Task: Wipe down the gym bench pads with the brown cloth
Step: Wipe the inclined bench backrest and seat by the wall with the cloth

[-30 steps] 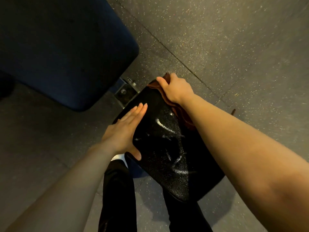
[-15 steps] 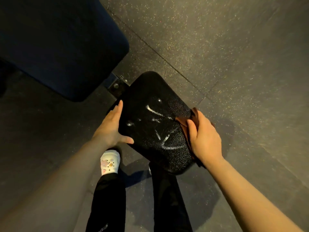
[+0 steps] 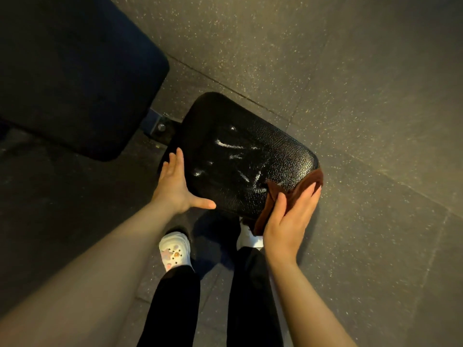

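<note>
Brown cloth (image 3: 273, 196) pressed by flat right hand (image 3: 288, 221) against near right edge of black seat pad (image 3: 238, 159), fingers straight, thumb laid over cloth top. Left hand (image 3: 175, 186) open too, palm braced on pad's left edge, nothing held. Risk, probably: cloth only pressed, not gripped, so may slip off rounded edge and fall to floor (image 3: 363, 96). White streaks in pad middle not yet wiped. Open floor to right and beyond; dark blue back pad (image 3: 75, 71) near on left, white shoe (image 3: 175, 251) just beneath.

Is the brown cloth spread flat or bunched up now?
Bunched: the brown cloth folds over the black pad edge under the right hand.
</note>
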The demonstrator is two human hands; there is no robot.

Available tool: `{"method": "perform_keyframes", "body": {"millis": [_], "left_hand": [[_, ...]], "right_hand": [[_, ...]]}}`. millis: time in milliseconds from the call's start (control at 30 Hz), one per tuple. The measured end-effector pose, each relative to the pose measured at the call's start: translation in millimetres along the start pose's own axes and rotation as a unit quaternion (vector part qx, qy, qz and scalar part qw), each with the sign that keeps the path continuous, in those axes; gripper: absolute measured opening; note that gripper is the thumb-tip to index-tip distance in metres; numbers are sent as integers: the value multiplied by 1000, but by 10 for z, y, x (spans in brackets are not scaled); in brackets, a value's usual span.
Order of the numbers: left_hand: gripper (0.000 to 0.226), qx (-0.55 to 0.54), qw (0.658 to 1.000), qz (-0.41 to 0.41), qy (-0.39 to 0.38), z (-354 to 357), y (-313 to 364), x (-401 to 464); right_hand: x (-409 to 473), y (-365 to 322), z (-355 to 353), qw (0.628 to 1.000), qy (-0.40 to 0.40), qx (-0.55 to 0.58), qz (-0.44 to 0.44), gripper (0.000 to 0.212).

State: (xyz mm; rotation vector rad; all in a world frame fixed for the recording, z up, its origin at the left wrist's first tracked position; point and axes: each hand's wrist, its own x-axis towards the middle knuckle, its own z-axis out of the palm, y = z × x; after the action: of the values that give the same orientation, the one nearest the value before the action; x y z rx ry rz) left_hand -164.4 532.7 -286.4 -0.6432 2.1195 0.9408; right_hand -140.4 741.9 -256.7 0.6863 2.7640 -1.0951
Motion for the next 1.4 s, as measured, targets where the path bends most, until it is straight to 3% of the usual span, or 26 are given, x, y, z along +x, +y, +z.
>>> {"method": "perform_keyframes", "body": {"millis": [167,300,400,567,700,867,1000,1167,1400], "left_hand": [[150,29,1000,-4,-8,-6,9,52],[150,33,999,-6,-5,6,13,86],[150,39,999,-8,-6,-6,33,84],[149,44,999,-8,-10,-25,50,52],[150,40,999,-10,-8,-34,67,27],[150,22,1000,-11,-20,-53,80,10],[149,23,999,-8,-23,-61,81,13],[148,48,999,-9,-21,-28,73,47],[149,56,998,2,-24,-51,46,28]], "right_hand": [[628,-112,-87,1000,3,23,7,56],[1099,-288,-80,998,-13,-61,-3,52],[989,-317,-7,987,20,-148,-55,54],[254,-81,82,924,-14,-338,-179,66],[-109,56,150,886,-56,-394,-239,71],[67,-34,107,840,-111,-435,-304,72],[702,-386,326,841,-87,-445,-295,70],[1273,-755,659,844,-141,-446,-261,67],[593,-402,512,863,-47,-434,-253,69]]}}
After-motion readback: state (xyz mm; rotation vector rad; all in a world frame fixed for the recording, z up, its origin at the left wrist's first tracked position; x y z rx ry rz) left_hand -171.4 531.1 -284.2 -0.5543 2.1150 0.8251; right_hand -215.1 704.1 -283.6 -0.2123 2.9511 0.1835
